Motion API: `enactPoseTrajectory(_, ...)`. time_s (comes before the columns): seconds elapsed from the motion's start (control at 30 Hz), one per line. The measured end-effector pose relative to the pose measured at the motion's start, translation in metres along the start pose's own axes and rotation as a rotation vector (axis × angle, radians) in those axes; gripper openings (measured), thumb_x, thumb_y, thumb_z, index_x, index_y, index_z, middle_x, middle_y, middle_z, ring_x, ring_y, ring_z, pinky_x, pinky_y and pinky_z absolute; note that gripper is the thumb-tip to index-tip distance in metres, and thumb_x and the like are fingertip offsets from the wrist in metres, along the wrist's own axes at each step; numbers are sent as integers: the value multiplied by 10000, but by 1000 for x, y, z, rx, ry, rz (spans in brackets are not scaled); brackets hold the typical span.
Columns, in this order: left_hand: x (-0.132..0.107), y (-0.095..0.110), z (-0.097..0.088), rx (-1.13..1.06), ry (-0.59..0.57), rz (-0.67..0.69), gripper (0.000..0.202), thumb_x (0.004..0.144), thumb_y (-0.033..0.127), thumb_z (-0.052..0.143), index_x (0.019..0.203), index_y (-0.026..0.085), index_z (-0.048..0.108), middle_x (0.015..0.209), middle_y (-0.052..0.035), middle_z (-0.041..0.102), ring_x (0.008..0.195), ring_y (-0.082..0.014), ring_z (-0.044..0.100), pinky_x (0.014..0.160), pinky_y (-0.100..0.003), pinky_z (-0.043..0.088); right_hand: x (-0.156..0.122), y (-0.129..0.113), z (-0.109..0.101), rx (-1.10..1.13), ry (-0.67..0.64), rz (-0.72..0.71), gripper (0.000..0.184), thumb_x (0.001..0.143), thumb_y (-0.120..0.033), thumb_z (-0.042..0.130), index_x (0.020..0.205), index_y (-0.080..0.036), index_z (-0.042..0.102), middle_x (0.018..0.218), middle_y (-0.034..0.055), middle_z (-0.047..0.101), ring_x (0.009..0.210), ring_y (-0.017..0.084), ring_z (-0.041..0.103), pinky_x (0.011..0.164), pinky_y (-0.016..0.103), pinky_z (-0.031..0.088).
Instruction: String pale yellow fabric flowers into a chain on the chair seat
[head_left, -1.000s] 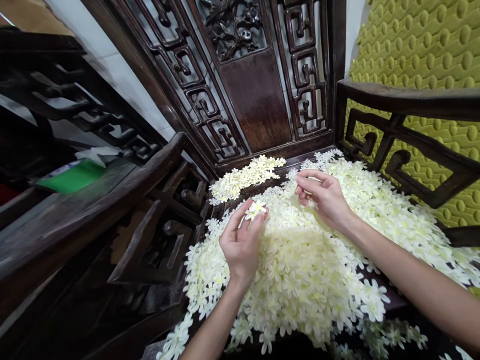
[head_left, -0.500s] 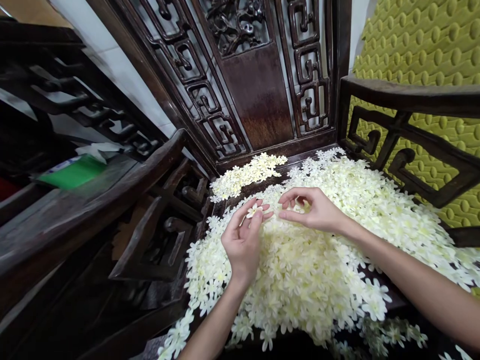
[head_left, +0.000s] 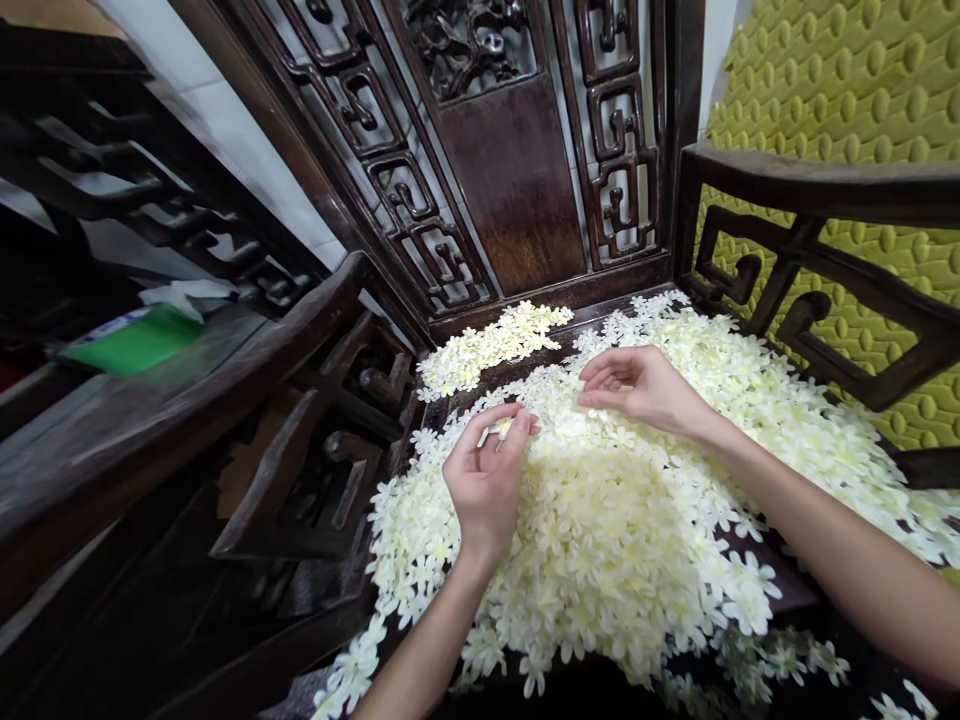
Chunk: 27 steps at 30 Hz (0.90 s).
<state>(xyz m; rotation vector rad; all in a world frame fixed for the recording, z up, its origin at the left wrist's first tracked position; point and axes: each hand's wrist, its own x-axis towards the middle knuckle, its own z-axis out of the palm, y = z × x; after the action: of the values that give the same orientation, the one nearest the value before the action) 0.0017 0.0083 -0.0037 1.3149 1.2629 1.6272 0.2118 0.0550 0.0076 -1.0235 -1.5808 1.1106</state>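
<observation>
A big heap of small white-and-yellow fabric flowers [head_left: 622, 530] covers the seat of a dark carved wooden chair [head_left: 517, 190]. My left hand [head_left: 484, 480] hovers over the heap's left side, its fingers pinched on a small stack of flowers [head_left: 499, 430]. My right hand [head_left: 641, 390] is above the middle of the heap, palm turned inward and fingers curled loosely. Whether anything lies in it I cannot make out. A smaller separate pile of flowers [head_left: 491, 345] lies at the back left of the seat.
The chair's armrests rise on both sides, left armrest [head_left: 285, 330] and right armrest [head_left: 817, 190]. A yellow-green padded wall [head_left: 847, 90] stands at the right. On a dark wooden surface at the left lie a green packet [head_left: 131, 345] and white paper [head_left: 184, 295].
My right hand has come back from the far flowers toward my left hand and then lifted slightly. The flower in my left hand has been folded down between the fingers.
</observation>
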Motion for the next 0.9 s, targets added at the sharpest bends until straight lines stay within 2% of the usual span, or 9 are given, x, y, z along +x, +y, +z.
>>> enactPoseTrajectory(0.13,0,-1,-4,55,-74,-20,218,817,332,770,981,189,755,947,-63,745,813,-163,707,718,-255,568,0,-3,4,236,57,17,288,684,-285,888,920,-177,764,879,52,777,798,178,736,755,339,610)
enactPoseTrajectory(0.23,1,-5,-6,109,-196,42,160,828,303,759,956,208,773,1021,-73,725,880,-170,690,683,-234,535,-2,-6,9,352,0,42,279,694,-272,886,937,-198,771,897,38,781,822,167,744,810,341,614)
enactPoseTrajectory(0.33,1,-10,-8,108,-290,102,129,830,267,752,947,216,772,1016,-71,711,904,-180,675,719,-254,534,-5,-9,14,359,-53,46,244,735,-278,859,951,-201,777,927,45,779,851,163,737,835,347,607)
enactPoseTrajectory(0.47,1,-14,-10,87,-275,102,167,797,248,779,960,219,756,992,-55,702,826,-166,667,673,-250,515,-8,-11,17,329,-132,44,242,758,-291,841,975,-199,785,1044,69,771,937,187,735,906,400,585)
enactPoseTrajectory(0.57,1,-12,-9,67,-254,75,144,804,274,773,928,204,749,956,-55,704,773,-162,657,629,-250,490,-8,-11,18,325,-122,18,171,761,-305,837,890,-198,800,1112,79,755,974,191,723,921,398,564)
enactPoseTrajectory(0.67,1,-8,-8,32,-240,85,150,873,318,699,814,187,745,825,-48,689,749,-162,634,685,-273,495,-8,-12,19,281,-93,-18,129,809,-320,798,835,-194,799,1019,64,755,866,150,688,780,316,539)
enactPoseTrajectory(0.77,2,-5,-9,27,-210,129,202,904,313,662,761,190,735,777,-40,667,747,-157,625,678,-268,488,-9,-15,21,285,-92,30,137,822,-324,790,825,-188,778,759,8,693,629,93,568,558,239,416)
enactPoseTrajectory(0.83,2,-5,-10,75,-211,189,99,871,273,707,831,202,763,843,-49,692,797,-166,643,697,-270,505,-11,-16,22,329,-149,68,143,833,-324,782,846,-182,768,640,-23,628,544,77,505,503,224,363)
enactPoseTrajectory(0.9,2,-6,-11,108,-261,249,112,842,228,737,943,221,784,926,-62,715,880,-183,664,743,-282,530,-13,-16,22,381,-232,62,145,835,-310,782,892,-176,769,654,-18,648,554,82,541,528,225,413)
